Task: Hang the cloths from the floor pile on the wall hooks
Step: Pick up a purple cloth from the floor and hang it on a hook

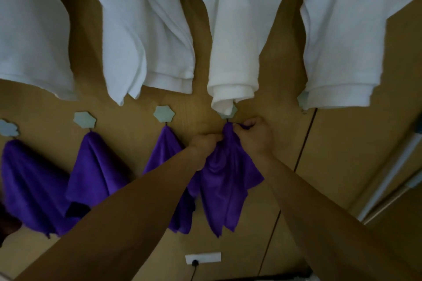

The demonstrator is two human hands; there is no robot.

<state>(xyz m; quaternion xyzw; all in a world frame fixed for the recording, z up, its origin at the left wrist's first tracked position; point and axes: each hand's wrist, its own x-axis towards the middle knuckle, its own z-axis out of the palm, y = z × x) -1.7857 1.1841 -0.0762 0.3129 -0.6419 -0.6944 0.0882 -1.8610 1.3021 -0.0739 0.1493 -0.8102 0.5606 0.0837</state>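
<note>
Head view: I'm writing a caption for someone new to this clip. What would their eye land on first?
Two bare arms run up the middle, with the left hand and right hand gripping a purple cloth just under a wall hook. Three more purple cloths hang from hooks to its left. A row of big white towels fills the top.
</note>
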